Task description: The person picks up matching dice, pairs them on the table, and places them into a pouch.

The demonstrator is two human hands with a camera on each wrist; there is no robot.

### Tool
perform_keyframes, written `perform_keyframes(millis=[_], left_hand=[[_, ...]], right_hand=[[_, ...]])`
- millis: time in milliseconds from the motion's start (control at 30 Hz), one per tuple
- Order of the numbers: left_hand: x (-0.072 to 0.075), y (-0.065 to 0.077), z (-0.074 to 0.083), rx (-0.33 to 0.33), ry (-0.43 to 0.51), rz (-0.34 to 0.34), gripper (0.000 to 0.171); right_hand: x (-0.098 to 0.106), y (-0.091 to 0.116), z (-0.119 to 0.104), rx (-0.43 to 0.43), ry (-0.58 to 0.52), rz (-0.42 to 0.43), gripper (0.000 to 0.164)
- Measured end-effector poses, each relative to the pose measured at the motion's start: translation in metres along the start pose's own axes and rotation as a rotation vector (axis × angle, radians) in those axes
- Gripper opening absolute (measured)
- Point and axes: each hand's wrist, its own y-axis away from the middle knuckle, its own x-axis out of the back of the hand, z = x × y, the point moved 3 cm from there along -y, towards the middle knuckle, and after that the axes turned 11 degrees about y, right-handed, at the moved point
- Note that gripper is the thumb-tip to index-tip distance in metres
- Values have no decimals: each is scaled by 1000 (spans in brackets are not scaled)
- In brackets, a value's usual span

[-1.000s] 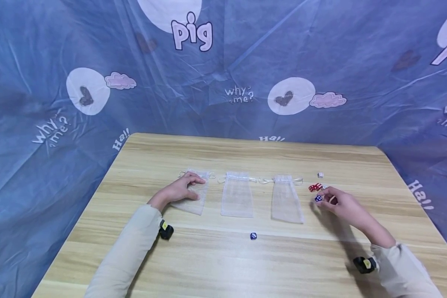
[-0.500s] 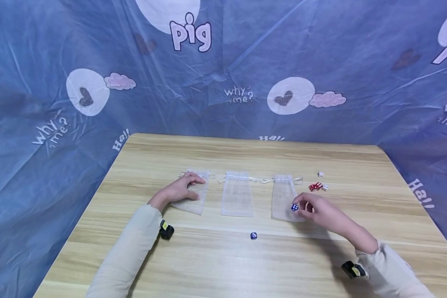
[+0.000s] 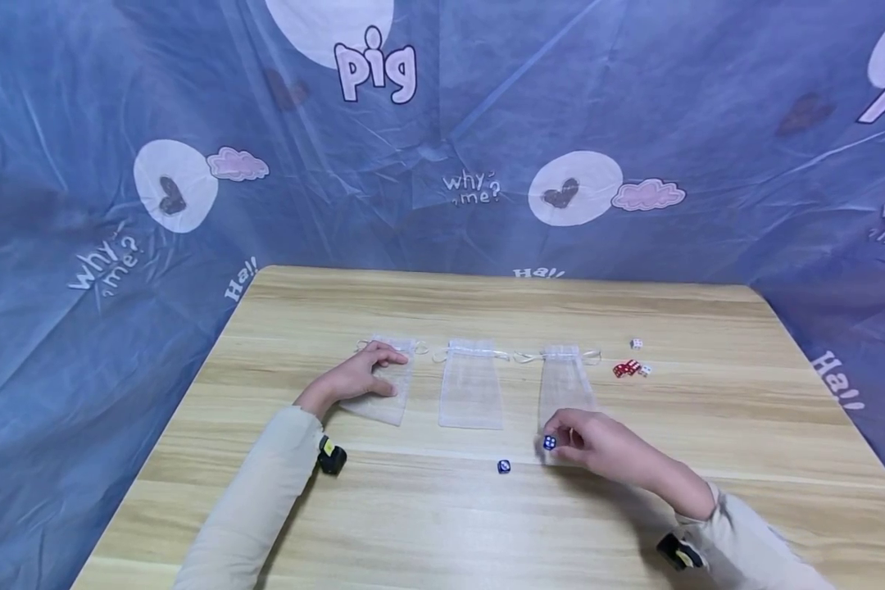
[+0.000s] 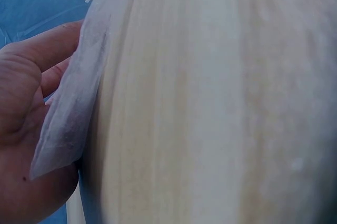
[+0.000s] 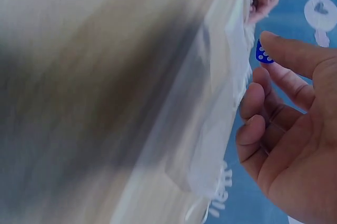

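Observation:
My right hand [image 3: 597, 442] pinches a blue die [image 3: 549, 442] between thumb and fingertips, above the lower end of the right sheer white drawstring bag [image 3: 563, 381]. The right wrist view shows that die [image 5: 262, 54] at the thumb tip, the other fingers loosely bent. A second blue die [image 3: 504, 466] lies on the table to its left. Over the left drawstring bag [image 3: 391, 410] rests my left hand [image 3: 354, 378], its fingers slightly bent and apart. Part of that bag is hidden under the hand. Flat between the two lies the middle drawstring bag [image 3: 470, 389].
Two red dice [image 3: 625, 369] sit close together at the back right, a white die [image 3: 645, 370] beside them. Farther back is another white die [image 3: 637, 343]. A blue printed cloth [image 3: 428, 221] hangs behind the wooden table [image 3: 383, 524].
My right hand has carried the blue die leftward and nearer to me, from beside the red and white dice to the right bag's lower end. The left hand stays where it was.

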Motion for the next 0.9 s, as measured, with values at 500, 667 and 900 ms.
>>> perform_keyframes(millis=[500, 667, 900], left_hand=[[-1, 1, 2, -2, 9, 7, 54], [-1, 1, 1, 1, 9, 12, 54], [-1, 0, 2, -1, -3, 10, 54]], right_hand=[[-29, -7, -24, 80, -28, -88, 17], [-31, -8, -23, 66, -16, -90, 17], [-35, -8, -20, 62, 10, -85, 17]])
